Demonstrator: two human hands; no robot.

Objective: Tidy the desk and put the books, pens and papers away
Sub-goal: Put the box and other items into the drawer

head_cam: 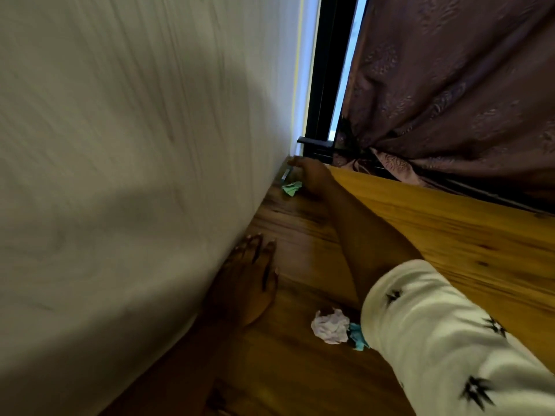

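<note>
A pale wall (120,145), blurred and finely streaked, runs along the outer side of the left hand (246,280) and on toward the right hand (310,175). Just above the right hand a black handle (313,142) juts from a black window frame (326,70) — a thin strip of daylight (350,55) shows beside it. To the right of that hand hangs a purple-brown patterned curtain (450,85) — gathered low, near the handle.

I can't read the right hand (310,175) at upper centre: its fingertips (297,161) smear into the corner, and the small pale thing (285,174) beside them is perhaps a pen, too tiny to tell. At lower centre the sleeve (435,340) hides half a teal scrap (356,336); the lower right edge crops the sleeve.
</note>
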